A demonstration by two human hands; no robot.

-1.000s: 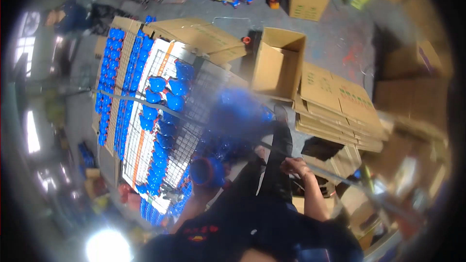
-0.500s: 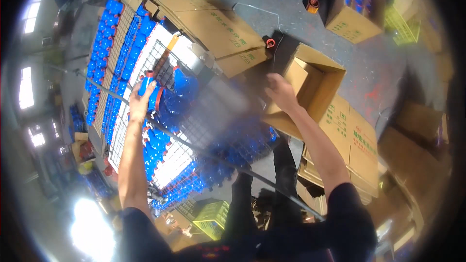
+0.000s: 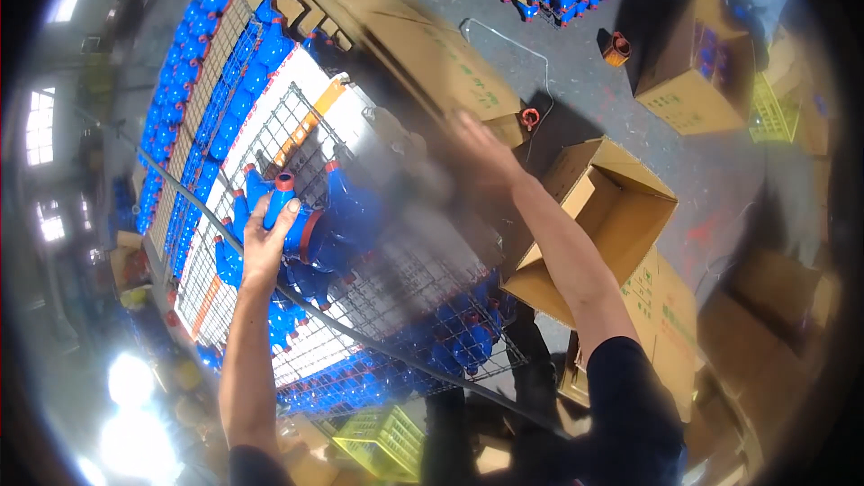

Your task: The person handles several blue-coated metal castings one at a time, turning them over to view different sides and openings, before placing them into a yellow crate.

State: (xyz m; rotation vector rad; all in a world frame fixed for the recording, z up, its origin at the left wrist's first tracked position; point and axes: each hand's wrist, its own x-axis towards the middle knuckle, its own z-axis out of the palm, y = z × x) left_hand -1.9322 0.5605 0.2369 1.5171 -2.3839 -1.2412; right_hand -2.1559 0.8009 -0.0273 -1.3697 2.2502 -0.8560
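Note:
My left hand [image 3: 266, 238] is closed around a blue pipe fitting [image 3: 279, 198] with red ends, thumb near its red mouth. Further blue fittings [image 3: 346, 216] lie close beside it on the wire mesh rack [image 3: 387, 306]. Stretched forward and blurred, my right hand [image 3: 486, 157] has its fingers extended and nothing visible in it. It is near the edge of the flattened cardboard boxes [image 3: 432, 54]; whether it touches them cannot be made out. An open cardboard box [image 3: 621, 207] stands just right of my right forearm.
Rows of blue fittings [image 3: 184, 81] fill the rack's left side. A grey hose [image 3: 387, 348] crosses in front of me. Two red-orange ring parts, one an orange collar [image 3: 616, 49], lie on the floor. A partly filled carton [image 3: 693, 81] stands far right; a yellow crate [image 3: 382, 441] is near my legs.
My right hand has moved up and left, from beside the open box toward the flattened cardboard. My left hand stays on the fitting. The whole view has shifted slightly.

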